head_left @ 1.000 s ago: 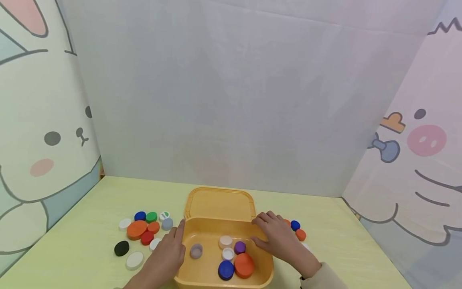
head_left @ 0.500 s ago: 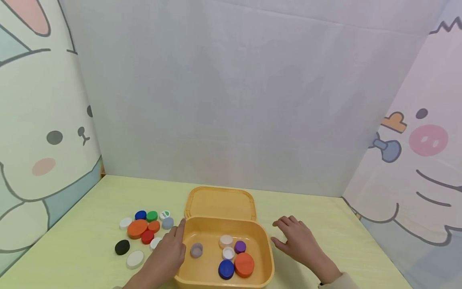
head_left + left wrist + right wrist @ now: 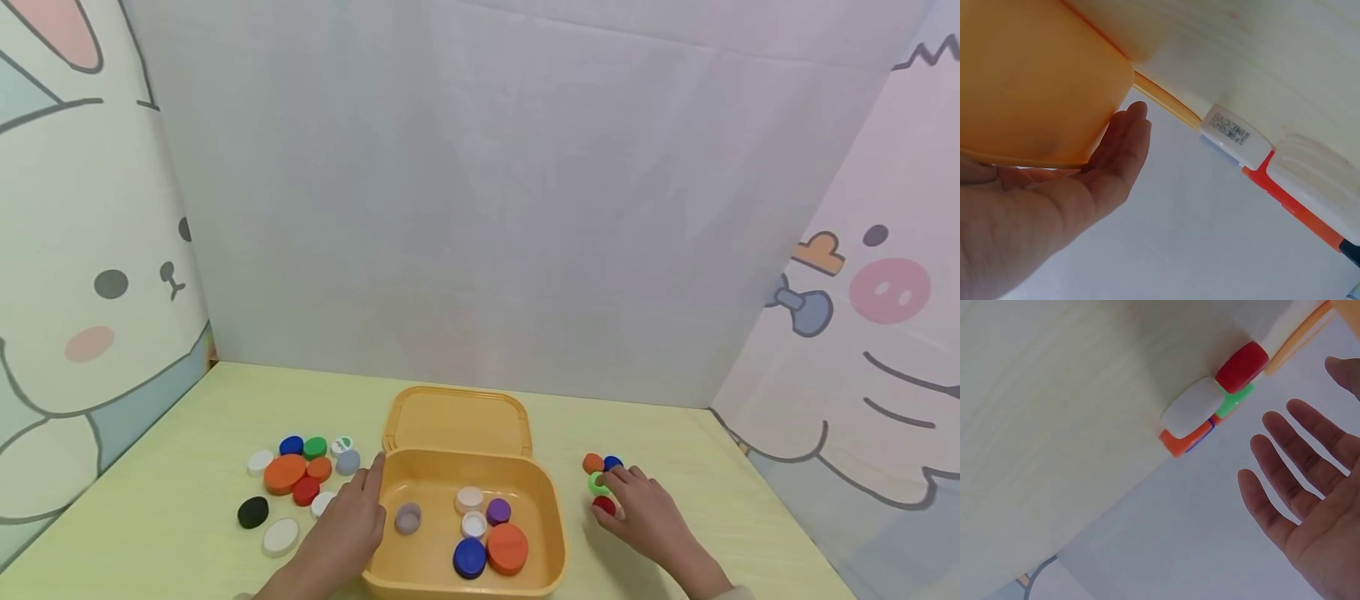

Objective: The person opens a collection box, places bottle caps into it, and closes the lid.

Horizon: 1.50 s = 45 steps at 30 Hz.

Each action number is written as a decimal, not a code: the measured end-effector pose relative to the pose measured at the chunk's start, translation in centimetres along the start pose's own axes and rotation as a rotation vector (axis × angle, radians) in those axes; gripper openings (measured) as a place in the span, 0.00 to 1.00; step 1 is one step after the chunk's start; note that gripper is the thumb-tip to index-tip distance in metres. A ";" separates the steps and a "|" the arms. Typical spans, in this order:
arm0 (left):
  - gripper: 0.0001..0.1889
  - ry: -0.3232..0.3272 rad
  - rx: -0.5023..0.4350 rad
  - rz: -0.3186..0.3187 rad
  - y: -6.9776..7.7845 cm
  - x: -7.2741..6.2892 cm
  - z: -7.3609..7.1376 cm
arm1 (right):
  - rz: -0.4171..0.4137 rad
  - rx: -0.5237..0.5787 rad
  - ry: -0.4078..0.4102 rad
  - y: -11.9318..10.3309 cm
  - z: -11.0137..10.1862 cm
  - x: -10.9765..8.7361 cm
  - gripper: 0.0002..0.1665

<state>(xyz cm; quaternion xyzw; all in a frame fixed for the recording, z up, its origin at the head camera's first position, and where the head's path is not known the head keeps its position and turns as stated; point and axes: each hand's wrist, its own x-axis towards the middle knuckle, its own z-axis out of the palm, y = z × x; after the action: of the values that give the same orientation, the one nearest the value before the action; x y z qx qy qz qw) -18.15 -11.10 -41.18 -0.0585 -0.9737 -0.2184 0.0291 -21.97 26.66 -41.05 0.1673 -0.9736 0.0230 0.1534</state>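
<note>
The right grip [image 3: 648, 518] covers bits of the blue cap [image 3: 612, 462], the green cap [image 3: 597, 484] and the dark red cap [image 3: 604, 505]. The left grip [image 3: 350, 517] hides part of a white cap [image 3: 322, 503]. The tub [image 3: 420, 571] blocks the lid's [image 3: 457, 421] near edge. I can't read the tiny writing on the white-and-green cap [image 3: 342, 447]. The rabbit picture [image 3: 60, 217] is cut off at the left.

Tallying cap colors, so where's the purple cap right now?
In the head view, the purple cap lies inside the orange box, right of centre, with two whitish caps to its left and the large orange cap on its near side.
</note>
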 end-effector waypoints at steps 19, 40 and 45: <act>0.31 0.012 -0.008 0.010 -0.2 0.2 0.3 | 0.124 -0.021 -0.142 1.4 1.3 -0.4 0.17; 0.31 -0.007 -0.010 -0.012 -0.3 0.1 0.2 | 0.117 -0.039 -0.189 1.6 1.9 -0.1 0.18; 0.30 -0.012 -0.013 -0.014 -0.2 0.1 0.1 | 0.120 -0.029 -0.184 1.6 1.9 -0.1 0.18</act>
<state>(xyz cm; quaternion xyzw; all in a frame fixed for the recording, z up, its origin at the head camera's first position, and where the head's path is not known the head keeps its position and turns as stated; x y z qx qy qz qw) -18.26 -11.25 -41.37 -0.0531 -0.9728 -0.2244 0.0213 -22.98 28.01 -42.92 0.1080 -0.9921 0.0026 0.0639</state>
